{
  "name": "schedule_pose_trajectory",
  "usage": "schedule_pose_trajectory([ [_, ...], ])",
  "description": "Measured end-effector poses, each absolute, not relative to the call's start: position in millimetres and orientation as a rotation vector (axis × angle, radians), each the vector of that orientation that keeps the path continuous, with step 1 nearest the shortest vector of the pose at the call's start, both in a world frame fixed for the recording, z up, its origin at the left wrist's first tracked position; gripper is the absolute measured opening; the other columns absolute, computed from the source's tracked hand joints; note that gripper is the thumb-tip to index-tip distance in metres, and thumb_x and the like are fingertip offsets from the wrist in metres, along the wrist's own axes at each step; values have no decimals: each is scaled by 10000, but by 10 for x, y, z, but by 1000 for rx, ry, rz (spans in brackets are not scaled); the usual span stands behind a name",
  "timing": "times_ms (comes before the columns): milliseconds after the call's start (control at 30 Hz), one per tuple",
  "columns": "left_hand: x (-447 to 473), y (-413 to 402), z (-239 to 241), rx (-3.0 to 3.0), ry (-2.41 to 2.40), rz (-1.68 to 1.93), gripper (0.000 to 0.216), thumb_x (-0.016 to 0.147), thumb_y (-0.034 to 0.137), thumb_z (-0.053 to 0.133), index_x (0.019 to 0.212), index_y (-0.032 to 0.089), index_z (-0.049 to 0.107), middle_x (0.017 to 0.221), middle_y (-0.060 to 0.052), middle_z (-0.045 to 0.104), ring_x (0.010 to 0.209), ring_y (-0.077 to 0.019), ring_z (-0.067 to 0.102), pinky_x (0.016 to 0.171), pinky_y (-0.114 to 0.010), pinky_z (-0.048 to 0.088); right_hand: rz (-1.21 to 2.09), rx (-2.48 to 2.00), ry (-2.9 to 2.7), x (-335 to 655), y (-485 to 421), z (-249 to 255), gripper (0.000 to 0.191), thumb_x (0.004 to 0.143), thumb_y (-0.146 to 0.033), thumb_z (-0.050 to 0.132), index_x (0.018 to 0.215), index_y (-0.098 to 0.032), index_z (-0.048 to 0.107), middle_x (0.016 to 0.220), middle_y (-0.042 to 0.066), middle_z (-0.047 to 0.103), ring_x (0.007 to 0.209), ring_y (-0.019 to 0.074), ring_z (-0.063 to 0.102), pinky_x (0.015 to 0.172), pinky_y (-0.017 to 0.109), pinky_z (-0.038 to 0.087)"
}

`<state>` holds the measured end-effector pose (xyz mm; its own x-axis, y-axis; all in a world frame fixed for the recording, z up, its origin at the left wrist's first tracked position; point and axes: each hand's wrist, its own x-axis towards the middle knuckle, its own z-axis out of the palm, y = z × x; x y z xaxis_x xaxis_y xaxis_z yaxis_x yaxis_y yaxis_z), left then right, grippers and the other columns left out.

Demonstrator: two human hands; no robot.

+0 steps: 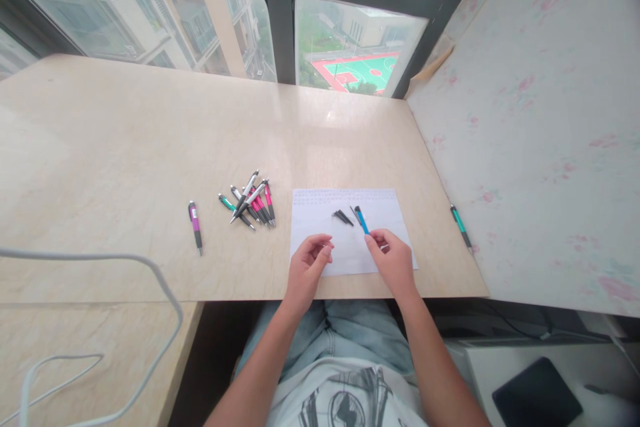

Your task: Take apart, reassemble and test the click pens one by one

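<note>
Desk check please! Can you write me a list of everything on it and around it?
Surface: pale table, with a white paper sheet near its front edge.
Job's things: blue pen held above the paper; small black parts lying on it.
Clutter: pile of pens, a purple pen left of it, a green pen at the right edge.
Hands: right hand pinches the blue pen's end; left hand curled over the paper, contents unclear.
Cables: white cable looping at lower left.
Surroundings: windows behind, patterned wall on the right.

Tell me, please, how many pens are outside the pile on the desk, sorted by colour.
purple pen: 1
green pen: 1
blue pen, held in the right hand: 1
Total: 3
</note>
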<state>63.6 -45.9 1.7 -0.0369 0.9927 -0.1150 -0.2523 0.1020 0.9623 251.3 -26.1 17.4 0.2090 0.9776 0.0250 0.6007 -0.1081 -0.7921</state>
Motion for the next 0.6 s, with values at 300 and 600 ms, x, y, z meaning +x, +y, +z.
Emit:
schedule_pose_trajectory([
  [300, 631, -460, 30, 934, 1108, 1263, 197, 877, 326, 630, 1015, 190, 666, 893, -38, 667, 753, -138, 582, 759, -285, 465, 227, -2093, -1718, 2780, -48, 12, 205, 872, -360, 541, 826, -206, 669, 770, 44, 698, 687, 199, 596, 603, 288, 360],
  [600, 630, -482, 44, 973, 1104, 1267, 205, 921, 339, 563, 1013, 188, 666, 875, -40, 670, 735, -141, 589, 743, -290, 475, 237, -1901, -1696, 2664, -181, 50, 247, 924, -357, 506, 863, -184, 671, 769, 46, 683, 646, 174, 565, 623, 286, 387],
])
